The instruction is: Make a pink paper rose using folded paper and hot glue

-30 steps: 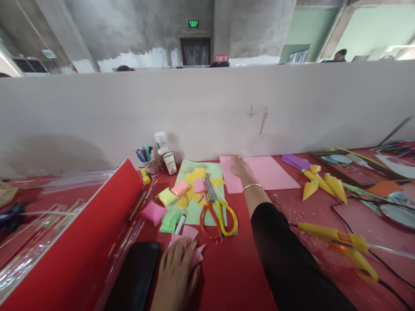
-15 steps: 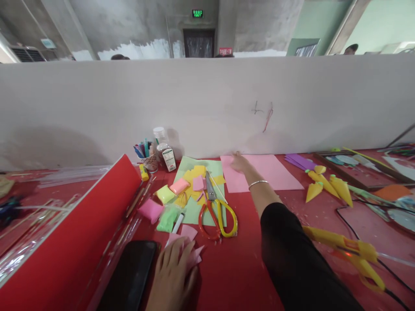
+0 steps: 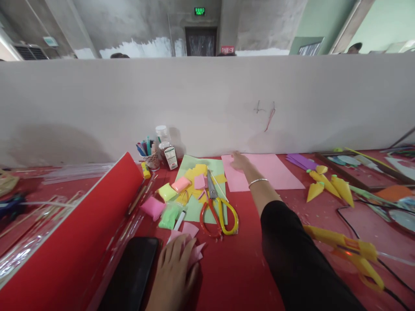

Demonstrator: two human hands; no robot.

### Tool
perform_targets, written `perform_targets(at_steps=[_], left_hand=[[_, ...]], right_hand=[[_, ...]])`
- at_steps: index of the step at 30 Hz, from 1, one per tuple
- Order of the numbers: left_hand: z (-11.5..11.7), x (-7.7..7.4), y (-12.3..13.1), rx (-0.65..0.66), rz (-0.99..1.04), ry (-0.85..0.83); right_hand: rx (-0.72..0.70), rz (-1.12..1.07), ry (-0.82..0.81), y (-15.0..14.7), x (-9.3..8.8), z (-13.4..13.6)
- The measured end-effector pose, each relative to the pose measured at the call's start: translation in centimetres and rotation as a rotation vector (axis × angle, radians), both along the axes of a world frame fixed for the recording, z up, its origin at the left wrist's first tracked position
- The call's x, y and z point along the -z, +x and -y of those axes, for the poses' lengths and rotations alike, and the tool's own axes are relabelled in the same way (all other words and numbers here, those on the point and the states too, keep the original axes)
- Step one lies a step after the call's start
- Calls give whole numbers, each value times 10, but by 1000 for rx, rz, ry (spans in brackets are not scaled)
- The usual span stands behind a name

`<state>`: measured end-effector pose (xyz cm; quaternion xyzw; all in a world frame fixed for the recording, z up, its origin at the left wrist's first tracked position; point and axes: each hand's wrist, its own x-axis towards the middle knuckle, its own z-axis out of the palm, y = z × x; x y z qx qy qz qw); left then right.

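Red table (image 3: 233, 272), big pink sheet (image 3: 279, 172)

The big pink sheet is flat, with straight edges. It lies at the back, just beside a pale green sheet (image 3: 194, 211). The left hand (image 3: 173, 268) lies palm down, fingers side by side, thumb out. The right hand (image 3: 239, 161) is on the big pink sheet, but I can't tell if its fingers pinch it. Pointy pink scraps (image 3: 190, 230) lie under the left hand.

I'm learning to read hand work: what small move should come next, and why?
Perhaps draw the pink sheet nearer with the right hand: that hand is at the sheet's far left corner, arm outstretched, and nothing else appears to lie on the sheet. The left hand lies over small pink pieces.
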<state>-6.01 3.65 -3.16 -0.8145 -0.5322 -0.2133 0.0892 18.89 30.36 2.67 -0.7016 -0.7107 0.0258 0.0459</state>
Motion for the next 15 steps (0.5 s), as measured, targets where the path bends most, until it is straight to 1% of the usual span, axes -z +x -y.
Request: perform_targets(at_steps=[3, 9, 15], left_hand=[[0, 1, 0, 7, 3, 10], [1, -1, 0, -7, 12, -74], [0, -1, 1, -29, 33, -100]], right_hand=[[4, -8, 0, 1, -1, 0], [10, -13, -10, -6, -1, -3], [-17, -17, 2, -9, -2, 7]])
